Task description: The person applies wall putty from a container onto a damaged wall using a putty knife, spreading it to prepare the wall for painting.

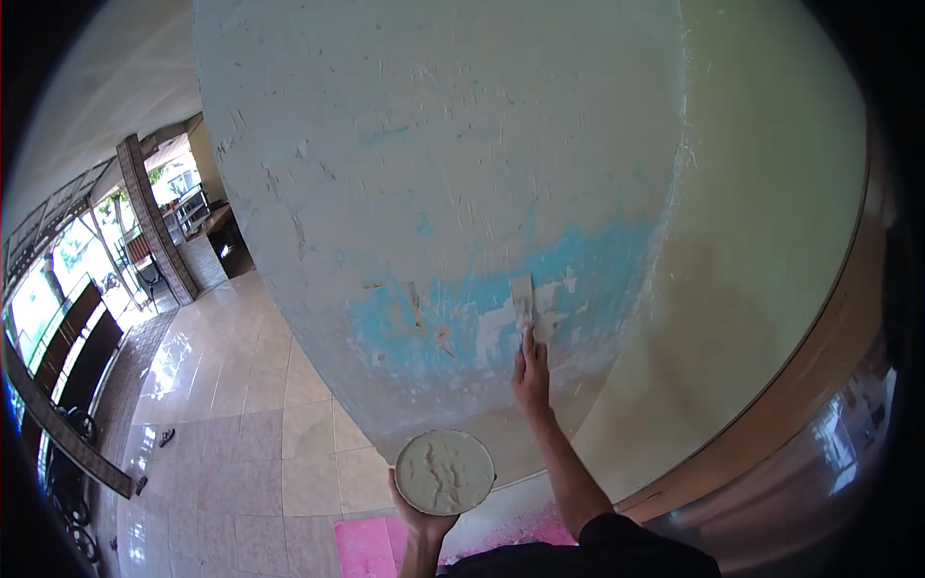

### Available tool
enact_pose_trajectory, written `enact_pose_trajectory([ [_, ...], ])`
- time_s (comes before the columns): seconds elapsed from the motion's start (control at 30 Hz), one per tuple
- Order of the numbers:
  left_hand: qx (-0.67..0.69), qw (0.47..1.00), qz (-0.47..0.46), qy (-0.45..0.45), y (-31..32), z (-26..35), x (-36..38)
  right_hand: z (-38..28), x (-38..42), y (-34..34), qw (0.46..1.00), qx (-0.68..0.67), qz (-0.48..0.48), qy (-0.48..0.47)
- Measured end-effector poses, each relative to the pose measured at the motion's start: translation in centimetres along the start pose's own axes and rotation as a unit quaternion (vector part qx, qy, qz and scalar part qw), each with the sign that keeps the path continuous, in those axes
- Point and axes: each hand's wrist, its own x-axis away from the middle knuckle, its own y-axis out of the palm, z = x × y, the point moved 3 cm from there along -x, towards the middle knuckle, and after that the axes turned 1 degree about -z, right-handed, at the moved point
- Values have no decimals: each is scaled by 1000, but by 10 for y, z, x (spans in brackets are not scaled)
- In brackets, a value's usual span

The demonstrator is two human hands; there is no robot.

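My right hand (531,376) is closed around the handle of a putty knife (521,297), its blade against the wall (462,173). Under the blade the wall shows a worn blue paint patch (597,265) with whitish smears of filler (496,332) around it. Down at the bottom middle, my left hand (424,515) supports a round tub of putty (445,472) from below and the side. The putty's pale surface has ridges and dents. Part of my left hand is hidden by the tub.
A pink sheet (371,547) lies on the floor at the wall's foot. Tiled floor (231,385) stretches to the left, with sandals (167,437) on it. Farther off stand a pillar (154,222) and a gate (82,347). A yellowish wall (761,241) adjoins at right.
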Motion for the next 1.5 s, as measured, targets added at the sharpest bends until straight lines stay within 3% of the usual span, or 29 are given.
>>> enact_pose_trajectory([
  [0.13,23,999,20,-16,-5,-1,1,13,43,4,999,-33,3,-10],
  [0.33,28,999,29,-22,-2,-4,1,-57,-59,-24,994,-35,80,-72],
  [0.43,43,999,8,-21,-6,-6,2,-51,-58,-10,999,10,40,-18],
  [0.57,123,992,-14,-11,-1,1,8,-15,23,13,1000,-8,1,11],
  [0.67,86,996,-12,8,-5,5,9,-17,46,8,999,-36,-1,-3],
  [0.77,99,995,-11,12,-5,6,8,-40,1,-2,995,-45,64,-60],
  [0.87,78,997,-11,4,-6,4,6,-64,-52,-9,995,-38,80,-52],
  [0.97,89,996,-22,-10,-2,1,9,-60,-57,2,998,-14,52,-20],
  [1.03,85,996,-27,-4,-5,0,9,-42,-20,15,998,7,60,-36],
  [1.1,82,996,-32,0,-9,0,10,-21,27,28,1000,8,25,15],
  [1.2,119,992,-32,-4,-13,2,11,-10,63,31,1000,-10,25,-16],
  [1.3,83,996,-20,12,-13,2,11,-36,15,20,995,-26,71,-62],
  [1.4,87,996,-22,7,-8,2,12,-71,-45,4,995,-31,74,-58],
  [1.5,73,997,-19,4,-6,1,16,-72,-52,9,999,-10,47,-19],
])
